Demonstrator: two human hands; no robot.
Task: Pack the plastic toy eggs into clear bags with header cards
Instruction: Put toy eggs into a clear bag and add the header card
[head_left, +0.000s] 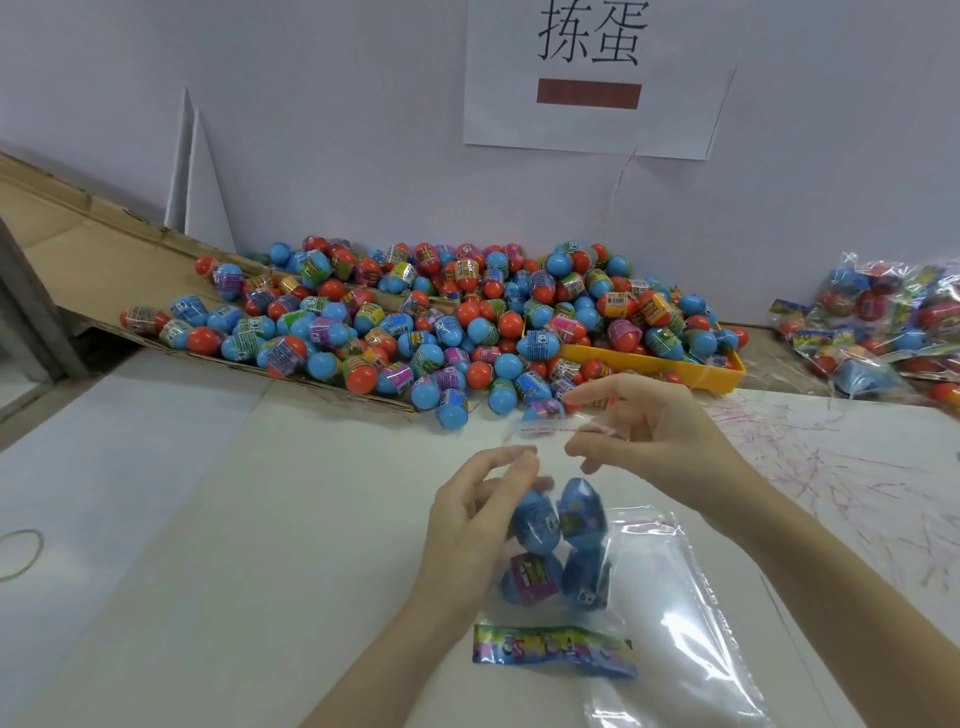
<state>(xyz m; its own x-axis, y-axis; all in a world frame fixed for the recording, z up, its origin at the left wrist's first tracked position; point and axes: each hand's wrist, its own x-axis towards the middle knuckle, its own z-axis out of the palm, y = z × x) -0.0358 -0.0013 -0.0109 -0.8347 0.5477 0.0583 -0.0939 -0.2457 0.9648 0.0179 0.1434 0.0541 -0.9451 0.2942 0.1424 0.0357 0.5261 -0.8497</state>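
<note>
Between both hands' grips (550, 452), bagged eggs (558, 545) hang.

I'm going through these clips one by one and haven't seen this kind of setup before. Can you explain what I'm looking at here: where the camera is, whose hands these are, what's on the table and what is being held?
There is no machine here. It is one picture from a wide-angle camera worn on a person's head, looking forward and down at their own bare hands.

On the white table, against the wall, lies a big pile of blue and red toy eggs, spilling from a flattened cardboard box and a yellow tray. At far right lie finished bags.

The left hand curls round the clear bag, which already holds about four eggs. Its colourful header card points toward the person. The right hand pinches the bag's open flap. Another empty bag lies beneath, and a rubber band lies at far left.
</note>
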